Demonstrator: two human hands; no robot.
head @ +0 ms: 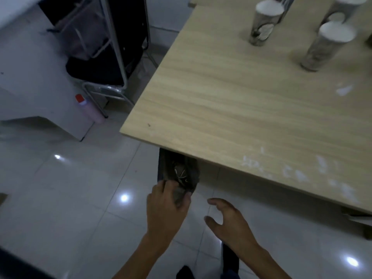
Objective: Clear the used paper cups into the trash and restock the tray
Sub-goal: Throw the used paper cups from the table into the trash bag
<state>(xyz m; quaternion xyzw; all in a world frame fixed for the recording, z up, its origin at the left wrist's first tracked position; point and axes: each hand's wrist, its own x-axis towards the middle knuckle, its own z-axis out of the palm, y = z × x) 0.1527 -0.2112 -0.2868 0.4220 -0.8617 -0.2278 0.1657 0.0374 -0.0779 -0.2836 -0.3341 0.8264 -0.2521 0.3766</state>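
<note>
- Surface (231, 97): light wood; upright paper cups (263, 25) stand toward its far side, not yet cleared.
- Trash bin (171, 164): dark, tucked under the surface's near edge (contents blurred).
- Right hand (227, 220): fingers spread wide, holding nothing.
- Left hand (165, 206): fingers curled round a crushed cup (180, 193) at the bin's mouth. Disposal step in hand; next, release, then fetch the remaining cups.

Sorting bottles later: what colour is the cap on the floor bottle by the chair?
Red cap on a pale pinkish bottle, clearest in the head view.
</note>
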